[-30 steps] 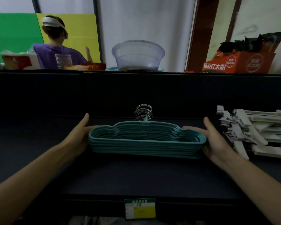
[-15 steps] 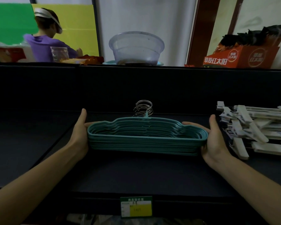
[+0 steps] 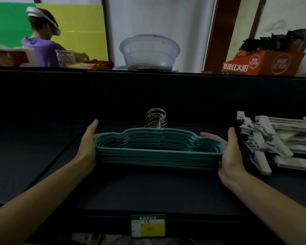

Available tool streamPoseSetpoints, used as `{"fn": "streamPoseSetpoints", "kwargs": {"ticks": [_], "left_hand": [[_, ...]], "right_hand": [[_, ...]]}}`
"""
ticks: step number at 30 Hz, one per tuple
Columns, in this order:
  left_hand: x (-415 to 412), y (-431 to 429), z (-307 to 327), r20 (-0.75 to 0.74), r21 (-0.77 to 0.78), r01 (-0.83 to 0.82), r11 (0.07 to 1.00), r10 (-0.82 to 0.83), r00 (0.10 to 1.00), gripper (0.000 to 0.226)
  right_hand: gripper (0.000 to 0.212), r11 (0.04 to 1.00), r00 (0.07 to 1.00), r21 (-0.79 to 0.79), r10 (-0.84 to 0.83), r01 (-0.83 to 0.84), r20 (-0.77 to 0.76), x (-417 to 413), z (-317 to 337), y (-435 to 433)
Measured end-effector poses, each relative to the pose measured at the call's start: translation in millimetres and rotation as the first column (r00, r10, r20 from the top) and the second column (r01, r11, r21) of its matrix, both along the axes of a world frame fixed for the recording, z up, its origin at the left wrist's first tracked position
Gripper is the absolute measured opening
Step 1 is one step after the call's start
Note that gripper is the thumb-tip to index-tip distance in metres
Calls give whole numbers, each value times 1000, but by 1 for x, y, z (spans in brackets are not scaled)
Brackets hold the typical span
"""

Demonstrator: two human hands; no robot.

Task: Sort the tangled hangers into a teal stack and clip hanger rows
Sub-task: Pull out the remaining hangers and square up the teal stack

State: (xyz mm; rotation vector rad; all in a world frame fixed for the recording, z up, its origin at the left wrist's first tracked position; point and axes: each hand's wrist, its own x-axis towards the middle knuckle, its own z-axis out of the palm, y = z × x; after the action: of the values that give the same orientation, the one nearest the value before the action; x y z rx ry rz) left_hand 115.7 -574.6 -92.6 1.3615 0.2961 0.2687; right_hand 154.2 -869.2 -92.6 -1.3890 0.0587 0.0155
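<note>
A neat stack of teal hangers (image 3: 159,156) lies on the dark shelf (image 3: 148,191), its metal hooks (image 3: 156,117) bunched at the back. My left hand (image 3: 87,145) presses flat against the stack's left end, fingers straight and thumb touching the top edge. At the right end my right hand (image 3: 231,154) does the same, with its thumb lying over the top hanger. A pile of white clip hangers (image 3: 279,142) lies to the right, just past my right hand.
The shelf's black back wall (image 3: 148,96) rises behind the stack. On top stand a clear plastic basin (image 3: 149,52) and a red carton of packets (image 3: 265,62). A person in purple (image 3: 42,41) stands beyond. A price tag (image 3: 148,225) hangs on the front edge.
Both hands have stayed pressed at the ends of the teal stack, with fingers a little more upright. The stack and clip hangers have barely moved; the view shifted slightly.
</note>
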Motion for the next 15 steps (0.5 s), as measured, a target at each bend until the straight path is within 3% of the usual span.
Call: {"fn": "streamPoseSetpoints", "kwargs": {"ticks": [3, 5, 7, 10, 12, 15], "left_hand": [[-3, 8, 10, -113, 118, 208, 971, -195, 974, 59], [-5, 19, 20, -213, 197, 408, 892, -367, 905, 54], [1, 34, 33, -361, 365, 621, 693, -509, 781, 66], [15, 36, 57, -592, 652, 697, 298, -375, 714, 48], [27, 28, 68, -648, 739, 670, 61, -205, 733, 21], [36, 6, 71, -655, 739, 639, -214, -6, 756, 7]], "right_hand": [[61, 972, 981, -135, 188, -192, -37, 2, 9, -10], [45, 888, 938, -305, 333, -345, -91, 4, 23, -21], [27, 672, 865, -562, 465, -483, -188, 9, 41, -33], [8, 169, 835, -891, 456, -422, -309, 23, 66, -35], [7, -76, 848, -933, 396, -353, -353, 34, 74, -23], [12, -296, 880, -912, 298, -283, -370, 44, 71, 0]]}}
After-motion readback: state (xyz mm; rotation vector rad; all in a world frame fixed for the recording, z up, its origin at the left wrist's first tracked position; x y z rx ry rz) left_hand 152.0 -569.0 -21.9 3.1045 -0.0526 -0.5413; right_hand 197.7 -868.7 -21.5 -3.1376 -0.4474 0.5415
